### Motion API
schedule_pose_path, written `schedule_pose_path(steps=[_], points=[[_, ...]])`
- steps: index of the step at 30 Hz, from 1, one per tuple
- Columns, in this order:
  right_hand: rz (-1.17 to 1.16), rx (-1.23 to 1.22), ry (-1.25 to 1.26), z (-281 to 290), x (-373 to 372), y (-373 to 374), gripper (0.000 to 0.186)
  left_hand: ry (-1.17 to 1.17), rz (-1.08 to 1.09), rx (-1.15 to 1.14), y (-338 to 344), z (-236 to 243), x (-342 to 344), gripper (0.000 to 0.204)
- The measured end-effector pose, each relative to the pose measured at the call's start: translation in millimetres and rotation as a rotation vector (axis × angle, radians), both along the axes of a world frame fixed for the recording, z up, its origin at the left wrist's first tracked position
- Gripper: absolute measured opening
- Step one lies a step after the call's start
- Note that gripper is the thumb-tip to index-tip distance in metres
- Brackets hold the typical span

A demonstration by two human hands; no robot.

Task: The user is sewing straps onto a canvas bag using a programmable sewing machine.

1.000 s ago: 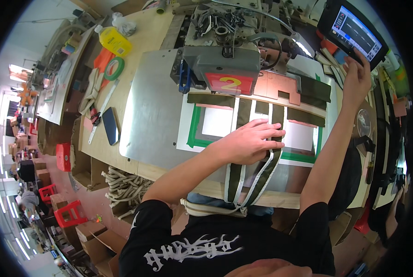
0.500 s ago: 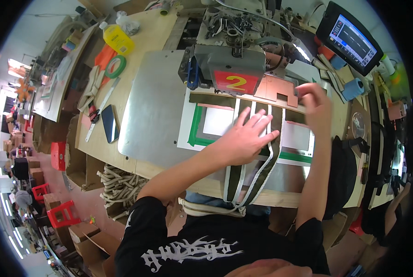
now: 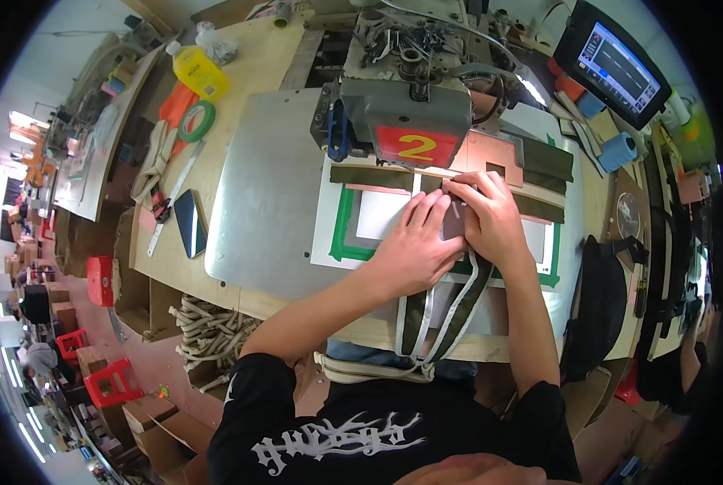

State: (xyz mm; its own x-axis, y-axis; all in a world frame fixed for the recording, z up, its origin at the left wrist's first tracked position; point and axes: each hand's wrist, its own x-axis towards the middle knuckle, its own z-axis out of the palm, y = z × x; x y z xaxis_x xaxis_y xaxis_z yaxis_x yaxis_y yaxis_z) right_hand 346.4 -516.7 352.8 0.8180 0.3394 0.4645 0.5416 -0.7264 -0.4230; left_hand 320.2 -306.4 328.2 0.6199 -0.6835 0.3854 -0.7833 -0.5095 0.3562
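Olive webbing straps with white edges [image 3: 464,303] run from under the machine head toward me and hang over the table's front edge. My left hand [image 3: 420,246] lies on them, fingers stretched forward and together, thumb pointing right. Against it, my right hand [image 3: 495,222] bends its fingers down and closes on a strap just in front of the machine head; the fingertips partly hide the grip. Beneath lies a white template sheet with green tape [image 3: 341,226]. An olive fabric strip [image 3: 369,175] crosses its top left, and more olive strip [image 3: 549,162] shows at the right.
The sewing machine head [image 3: 410,121] with a red plate hangs just beyond my hands. At left are a phone [image 3: 190,222], a steel ruler [image 3: 175,194], green tape [image 3: 196,121] and a yellow bottle [image 3: 200,73]. A control screen [image 3: 616,69] and blue thread spool [image 3: 618,152] stand right.
My right hand has come left and nearer, from the template's right side onto the straps beside my left hand. Olive strips at the right now show. My left hand has shifted slightly left.
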Motion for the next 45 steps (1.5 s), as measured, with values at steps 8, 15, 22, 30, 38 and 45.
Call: schedule_pose_path(steps=[8, 15, 22, 30, 38, 45], points=[[-0.022, -0.030, 0.003, 1, -1, 0, 0.042, -0.014, 0.016, 0.036, -1, 5, -1, 0.027], [-0.093, 0.104, 0.021, -3, 4, -7, 0.037, -0.015, 0.001, 0.070, -1, 7, 1, 0.032], [-0.238, 0.201, -0.010, -3, 8, -21, 0.036, -0.001, 0.023, 0.038, -2, 11, 0, 0.043], [-0.077, -0.028, -0.028, -5, 4, -3, 0.045, 0.009, 0.006, 0.084, 0, 15, 0, 0.034], [-0.049, -0.074, -0.053, -3, 3, 3, 0.044, -0.022, 0.000, 0.070, 0, 11, -1, 0.029], [-0.070, -0.095, -0.040, -4, 4, 3, 0.042, -0.016, -0.008, 0.071, 0, 12, 0, 0.030]])
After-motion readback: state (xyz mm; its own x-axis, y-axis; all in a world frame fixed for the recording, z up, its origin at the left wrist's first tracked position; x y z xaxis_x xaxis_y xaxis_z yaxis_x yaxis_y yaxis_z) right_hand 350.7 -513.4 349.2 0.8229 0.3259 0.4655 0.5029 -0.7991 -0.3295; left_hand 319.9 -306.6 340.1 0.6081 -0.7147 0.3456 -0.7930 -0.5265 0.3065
